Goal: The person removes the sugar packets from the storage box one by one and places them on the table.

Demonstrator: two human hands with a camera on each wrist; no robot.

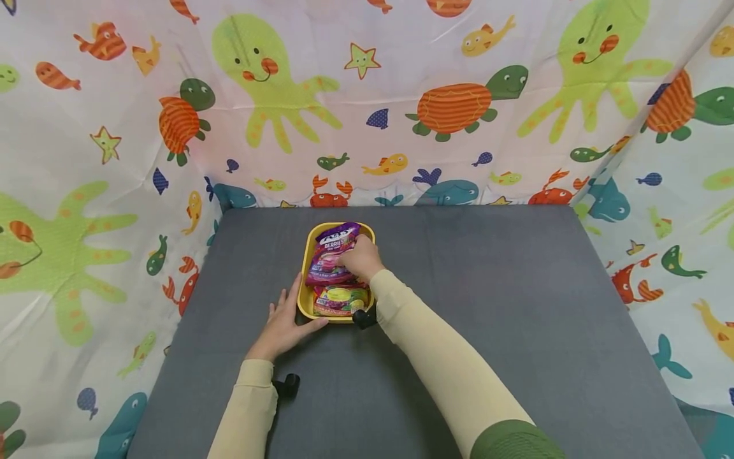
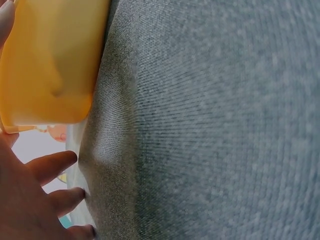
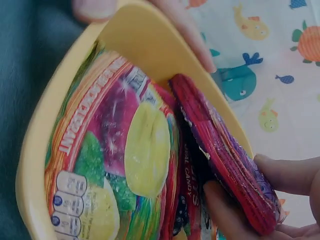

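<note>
A yellow plastic tub (image 1: 301,296) stands on the grey table and has several candy bags in it. My right hand (image 1: 362,258) pinches a purple berries candy bag (image 1: 331,264) between thumb and fingers at the tub's right side. In the right wrist view this purple bag (image 3: 225,155) is tilted up near the far wall, apart from a multicoloured candy bag (image 3: 115,150) lying in the tub. My left hand (image 1: 283,325) rests against the tub's left front corner, its fingers spread and straight. The left wrist view shows the tub's outer wall (image 2: 50,60) beside those fingers.
Grey cloth covers the table (image 1: 487,306) around the tub. A white curtain (image 1: 390,38) printed with sea animals hangs behind the table and along both sides. Each wrist carries a small black camera mount, one (image 1: 364,317) close to the tub's front right corner.
</note>
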